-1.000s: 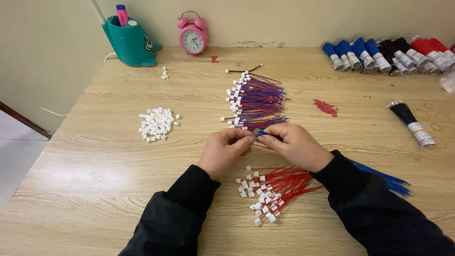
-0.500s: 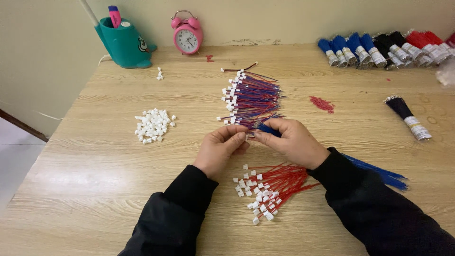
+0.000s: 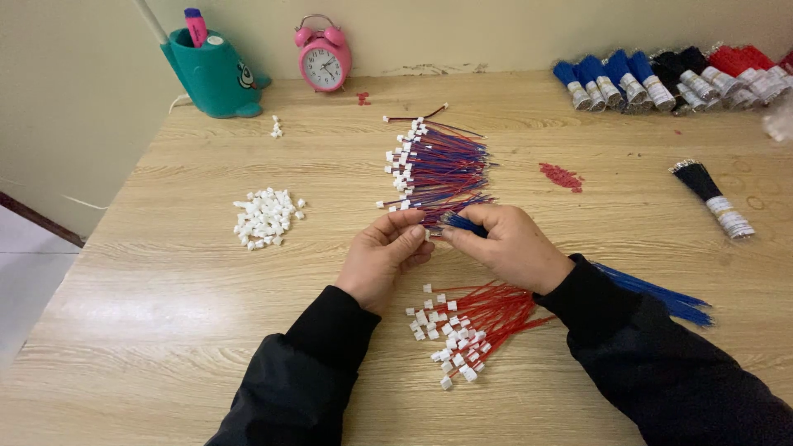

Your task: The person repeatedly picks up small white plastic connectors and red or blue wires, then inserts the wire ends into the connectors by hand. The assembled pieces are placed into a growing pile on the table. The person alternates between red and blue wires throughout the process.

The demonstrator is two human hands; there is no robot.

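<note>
Between both hands | blue wire (image 3: 462,222) pinched by right fingers (image 3: 453,234)

One camera, on my head, tilted down and forward over the wooden table (image 3: 165,272). Close range: my left hand (image 3: 382,258) and right hand (image 3: 510,246) sit mid-frame, sleeves cut by the bottom edge. View reaches the far wall (image 3: 496,33); floor shows at left. No second view.

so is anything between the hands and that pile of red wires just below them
Nothing visible. The red wires with white plugs lie on bare table just below the left hand and right hand, which pinch a blue wire.
</note>
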